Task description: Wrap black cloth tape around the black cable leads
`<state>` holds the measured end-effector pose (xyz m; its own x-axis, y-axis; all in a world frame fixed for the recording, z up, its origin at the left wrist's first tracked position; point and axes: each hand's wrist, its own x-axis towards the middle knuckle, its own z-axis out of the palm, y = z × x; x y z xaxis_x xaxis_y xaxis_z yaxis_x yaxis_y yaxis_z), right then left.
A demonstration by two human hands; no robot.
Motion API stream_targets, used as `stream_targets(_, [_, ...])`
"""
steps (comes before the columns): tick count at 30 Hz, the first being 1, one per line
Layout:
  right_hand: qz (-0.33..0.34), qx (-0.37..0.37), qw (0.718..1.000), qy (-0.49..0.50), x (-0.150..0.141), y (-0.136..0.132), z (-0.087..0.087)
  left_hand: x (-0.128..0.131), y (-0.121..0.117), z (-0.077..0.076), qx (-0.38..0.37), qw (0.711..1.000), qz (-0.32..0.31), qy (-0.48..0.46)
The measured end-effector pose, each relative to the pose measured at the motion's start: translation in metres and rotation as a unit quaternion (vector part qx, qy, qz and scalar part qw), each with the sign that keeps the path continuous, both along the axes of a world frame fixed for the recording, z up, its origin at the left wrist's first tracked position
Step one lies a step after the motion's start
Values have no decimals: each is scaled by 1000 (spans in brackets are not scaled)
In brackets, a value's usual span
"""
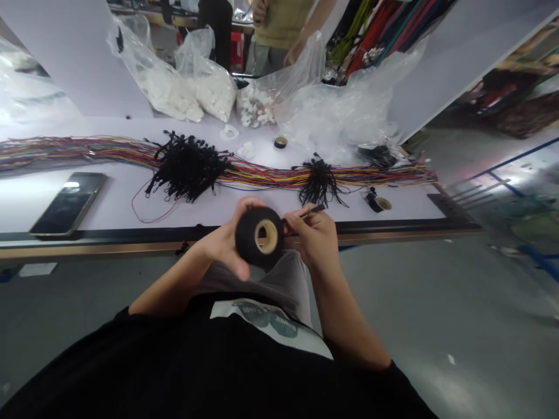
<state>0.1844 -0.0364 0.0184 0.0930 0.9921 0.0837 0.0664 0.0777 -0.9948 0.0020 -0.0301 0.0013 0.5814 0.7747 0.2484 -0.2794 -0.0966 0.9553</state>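
Note:
My left hand (227,240) grips a roll of black tape (255,244) with a pale cardboard core, held above my lap in front of the table edge. My right hand (315,235) is closed beside the roll and pinches the black free end of the tape (311,212), which sticks out to the right. Behind them on the white table (109,201) lies a long bundle of coloured wires (271,174) with two black taped clusters (187,166) (321,181) on it.
A phone (70,202) lies at the table's left. Small tape rolls (280,142) (379,203) sit on the table. Plastic bags of white parts (183,87) stand at the back. Another person (279,29) stands behind the table.

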Motion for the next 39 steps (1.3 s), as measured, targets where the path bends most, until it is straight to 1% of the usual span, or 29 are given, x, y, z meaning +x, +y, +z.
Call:
stream_targets(1, [0,15,999,-36,1,-1,2,-1,-1,2,22,1000,-10,20])
stream_targets(2, [3,35,997,-66,2,-1,4,0,-2,4,44,998,0,44])
stream_targets(3, [7,60,994,-89,2,-2,6,2,-3,5,60,995,36,74])
stream_targets(4, [10,88,991,-105,1,-3,8,6,-3,5,75,987,99,105])
stream_targets(6, [2,146,982,-121,0,-4,11,17,-2,4,105,960,213,148])
stream_targets(7, [-8,166,979,-121,-1,-4,11,21,-2,3,118,948,250,159])
stream_targets(8, [-18,175,978,-115,-2,-3,10,25,-1,3,129,939,272,163])
stream_targets(9, [-25,170,980,-102,-3,-3,8,28,-1,2,138,934,287,164])
stream_targets(11, [-21,123,990,-60,-5,-2,4,31,0,3,149,926,306,163])
stream_targets(14, [16,41,999,-12,-9,-3,-1,31,-1,3,141,922,318,170])
stream_targets(15, [23,32,999,-12,-11,-3,-2,31,-2,3,134,922,322,168])
stream_targets(17, [11,54,997,-50,-13,-4,-3,33,-4,2,107,926,330,151])
stream_targets(19, [-26,102,986,-129,-13,-4,-1,35,-6,3,41,940,325,100])
stream_targets(21, [-50,141,969,-197,-12,-3,3,35,-6,7,-64,956,286,22])
stream_targets(23, [-36,157,961,-226,-10,-4,8,33,-4,12,-159,963,214,-37])
stream_targets(24, [-18,157,961,-228,-10,-4,11,32,-2,15,-189,965,175,-49])
stream_targets(26, [10,150,964,-219,-11,-5,14,29,1,20,-212,970,111,-46])
stream_targets(28, [17,122,975,-182,-11,-4,14,28,2,19,-202,975,86,-47])
stream_targets(31, [7,43,997,-59,-10,2,8,26,1,13,-168,980,92,-59])
stream_targets(33, [7,-6,1000,17,-7,8,4,21,-1,12,-132,985,97,-55])
stream_targets(34, [9,-19,999,32,-5,10,3,18,-2,12,-102,989,95,-42])
stream_targets(35, [12,-23,999,30,-3,12,3,14,-3,13,-66,994,85,-21])
stream_targets(37, [17,-6,1000,-16,0,12,7,7,-3,15,7,998,60,35])
stream_targets(38, [17,10,999,-48,1,11,9,6,-2,14,35,995,61,64])
stream_targets(39, [16,27,996,-80,1,9,12,7,-1,13,58,991,83,91])
